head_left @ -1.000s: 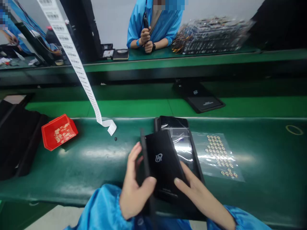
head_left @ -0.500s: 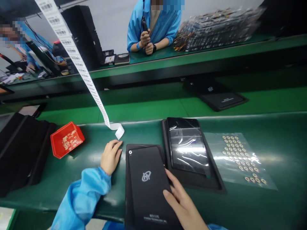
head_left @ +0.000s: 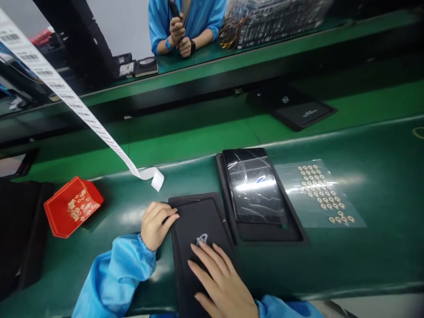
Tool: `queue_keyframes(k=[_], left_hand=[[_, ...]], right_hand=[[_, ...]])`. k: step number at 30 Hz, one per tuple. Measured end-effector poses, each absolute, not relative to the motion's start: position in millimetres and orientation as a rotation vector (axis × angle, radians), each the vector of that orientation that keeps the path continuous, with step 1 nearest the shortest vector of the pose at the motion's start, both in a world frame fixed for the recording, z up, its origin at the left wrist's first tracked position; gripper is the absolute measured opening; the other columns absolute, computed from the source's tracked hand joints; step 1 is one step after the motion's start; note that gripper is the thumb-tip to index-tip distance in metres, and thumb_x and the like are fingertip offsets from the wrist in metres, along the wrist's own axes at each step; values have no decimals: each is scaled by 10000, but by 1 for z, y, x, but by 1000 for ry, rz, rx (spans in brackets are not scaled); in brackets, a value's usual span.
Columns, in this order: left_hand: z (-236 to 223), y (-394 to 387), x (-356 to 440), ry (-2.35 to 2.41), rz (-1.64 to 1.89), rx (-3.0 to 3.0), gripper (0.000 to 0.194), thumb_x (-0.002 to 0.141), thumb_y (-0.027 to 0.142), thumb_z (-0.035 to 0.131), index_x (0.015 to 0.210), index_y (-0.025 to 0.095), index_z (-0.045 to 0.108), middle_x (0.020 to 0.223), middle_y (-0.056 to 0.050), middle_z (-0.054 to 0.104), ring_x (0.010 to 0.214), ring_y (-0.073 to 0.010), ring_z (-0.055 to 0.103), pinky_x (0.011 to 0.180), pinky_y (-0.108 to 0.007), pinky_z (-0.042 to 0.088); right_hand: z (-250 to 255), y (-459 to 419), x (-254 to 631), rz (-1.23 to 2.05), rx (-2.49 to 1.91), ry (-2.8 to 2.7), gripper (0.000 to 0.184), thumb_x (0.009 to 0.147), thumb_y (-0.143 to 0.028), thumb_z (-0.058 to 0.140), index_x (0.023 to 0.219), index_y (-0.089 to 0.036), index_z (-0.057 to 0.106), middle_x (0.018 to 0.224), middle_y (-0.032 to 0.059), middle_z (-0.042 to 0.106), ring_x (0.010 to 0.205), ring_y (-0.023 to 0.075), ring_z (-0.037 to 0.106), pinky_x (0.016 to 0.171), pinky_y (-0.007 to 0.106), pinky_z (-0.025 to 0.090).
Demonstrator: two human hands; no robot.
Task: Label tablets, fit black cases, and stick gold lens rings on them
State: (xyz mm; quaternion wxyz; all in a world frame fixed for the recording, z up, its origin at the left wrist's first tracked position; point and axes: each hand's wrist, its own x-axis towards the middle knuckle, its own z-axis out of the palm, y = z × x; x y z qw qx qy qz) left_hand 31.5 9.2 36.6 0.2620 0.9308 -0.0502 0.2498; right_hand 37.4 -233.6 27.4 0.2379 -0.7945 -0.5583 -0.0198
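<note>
A black tablet (head_left: 195, 216) lies back side up and slightly askew in a black tray (head_left: 176, 201) in front of me, with a pale logo on its back. My right hand (head_left: 220, 282) rests flat on it, fingers apart, partly covering the logo. At the tablet's upper left corner is my left hand (head_left: 157, 225), fingers curled and thumb and forefinger together; the fingertips hide the small camera ring there, and whether anything is between them is hidden. To the right, another tablet (head_left: 253, 185) under clear film sits screen up in a second black tray (head_left: 268, 234).
A clear sheet (head_left: 351, 216) with rows of small ring stickers lies at right. At left stand a red bin (head_left: 56, 216) of loose rings and black trays (head_left: 23, 229). A strip of barcode labels (head_left: 96, 123) hangs down. Farther off are another tablet (head_left: 298, 106) and a person (head_left: 188, 31).
My right hand has left the tablet's right edge and now lies flat on its back. My left hand has moved from the table to the tablet's upper left corner. The view has shifted.
</note>
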Motion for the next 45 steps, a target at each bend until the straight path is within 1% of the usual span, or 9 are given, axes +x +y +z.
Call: queue_keyframes(k=[7,11,17,22,25,33,38,42,45], left_hand=[[35,11,35,-78,723,2584,72,878,105,663,903,170,646,951,-62,607,1015,-231,560,853,-371,469],[30,4,31,22,646,2477,114,902,69,614,934,178,618,1028,-46,646,1127,-220,585,947,-381,485],[30,1,15,-133,494,2662,241,948,95,544,1179,148,592,1178,-92,652,1113,-221,583,926,-366,471],[41,25,36,-226,385,2634,43,935,229,632,948,235,672,970,18,717,883,-176,633,912,-376,407],[40,34,42,-90,274,2534,147,964,305,594,854,241,670,881,33,715,824,-157,655,979,-405,341],[37,33,32,-386,406,2636,100,956,158,568,1005,215,634,1080,-36,696,1027,-191,620,1050,-434,297],[32,35,37,-392,500,2689,78,962,299,591,956,241,643,943,6,720,827,-168,665,1116,-456,237],[11,32,29,-48,531,2540,150,956,356,552,903,235,623,980,-36,702,895,-215,657,1127,-511,259],[4,33,30,13,445,2484,173,913,408,577,881,245,628,973,-22,700,905,-238,653,1078,-497,337]], right_hand=[[22,-238,40,177,-2130,-1563,449,905,-430,569,1288,-194,588,1474,70,446,1334,276,417,1131,423,301],[19,-238,41,194,-2079,-1561,468,894,-427,590,1288,-176,589,1480,67,437,1336,284,421,1160,426,265],[16,-245,49,155,-2038,-1666,520,784,-323,648,1275,-164,588,1464,83,451,1282,310,487,1108,436,361],[20,-245,53,176,-2033,-1677,499,844,-396,628,1283,-162,582,1461,87,456,1290,308,478,1110,443,355],[21,-247,54,177,-2019,-1635,483,927,-480,534,1297,-172,572,1471,73,448,1328,285,436,1134,432,322],[8,-245,44,292,-2014,-1560,500,943,-461,500,1357,-182,527,1523,62,372,1422,270,282,1196,457,193],[37,-254,68,338,-1916,-1654,404,998,-435,409,1279,-187,560,1471,25,452,1370,223,381,1160,397,291],[59,-319,132,143,-2124,-1079,275,1002,-368,421,1153,-251,619,1049,-24,701,986,117,640,912,221,482],[52,-382,192,-91,-2341,-619,274,997,-274,386,1088,-175,625,1084,119,664,1015,227,618,905,387,482]])
